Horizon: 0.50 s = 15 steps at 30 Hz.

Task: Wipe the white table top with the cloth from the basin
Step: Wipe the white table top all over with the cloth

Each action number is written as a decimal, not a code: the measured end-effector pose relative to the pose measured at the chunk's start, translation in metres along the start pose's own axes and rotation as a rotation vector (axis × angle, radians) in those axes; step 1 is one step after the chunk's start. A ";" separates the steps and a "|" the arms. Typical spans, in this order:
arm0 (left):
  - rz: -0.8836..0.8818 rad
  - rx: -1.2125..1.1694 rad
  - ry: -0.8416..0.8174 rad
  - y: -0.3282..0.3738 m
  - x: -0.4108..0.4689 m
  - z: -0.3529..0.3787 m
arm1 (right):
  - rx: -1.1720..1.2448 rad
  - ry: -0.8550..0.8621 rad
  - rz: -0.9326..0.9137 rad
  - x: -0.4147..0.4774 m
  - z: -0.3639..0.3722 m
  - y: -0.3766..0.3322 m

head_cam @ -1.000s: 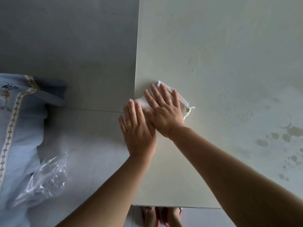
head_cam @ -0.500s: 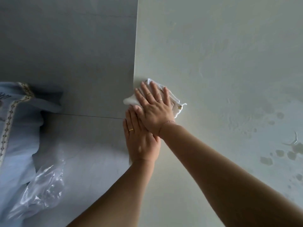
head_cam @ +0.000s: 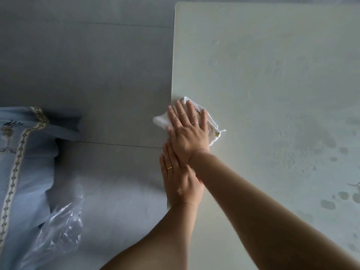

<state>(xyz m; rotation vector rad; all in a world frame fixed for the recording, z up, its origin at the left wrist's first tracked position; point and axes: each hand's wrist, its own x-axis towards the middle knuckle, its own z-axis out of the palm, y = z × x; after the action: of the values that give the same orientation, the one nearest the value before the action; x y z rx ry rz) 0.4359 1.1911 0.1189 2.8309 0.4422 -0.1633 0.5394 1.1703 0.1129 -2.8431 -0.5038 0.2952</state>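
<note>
Beside the worktop (head_cam: 263, 65), grey tiled floor (head_cam: 97, 65) with pale blue trimmed fabric (head_cam: 23, 162) and a crumpled clear plastic bag (head_cam: 58, 227). Damp blotches (head_cam: 329, 203) on the worktop's right. At its left edge, white cloth (head_cam: 160, 121), bunched, one corner overhanging, pressed under the flat right hand (head_cam: 188, 131). Left hand (head_cam: 181, 180) flat too, fingertips tucked beneath the right wrist.

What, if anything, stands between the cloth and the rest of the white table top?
Nothing solid that shows. The right hand presses the cloth flat at the left edge of the table top; only wet spots lie farther right.
</note>
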 end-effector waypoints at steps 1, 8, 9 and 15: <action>-0.014 -0.020 0.015 0.000 0.000 0.000 | -0.029 -0.027 -0.090 0.002 -0.004 0.009; -0.041 -0.049 0.023 -0.002 0.000 0.004 | -0.024 0.109 0.367 0.055 -0.040 0.132; -0.042 -0.049 0.023 -0.002 0.000 0.005 | -0.004 0.140 0.491 0.063 -0.039 0.127; -0.049 -0.059 0.033 -0.001 -0.001 0.007 | -0.009 0.065 0.070 0.053 -0.008 0.014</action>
<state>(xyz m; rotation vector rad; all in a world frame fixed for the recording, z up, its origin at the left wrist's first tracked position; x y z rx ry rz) 0.4343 1.1897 0.1117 2.7697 0.5147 -0.1110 0.5942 1.1745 0.1082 -2.8726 -0.3949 0.2123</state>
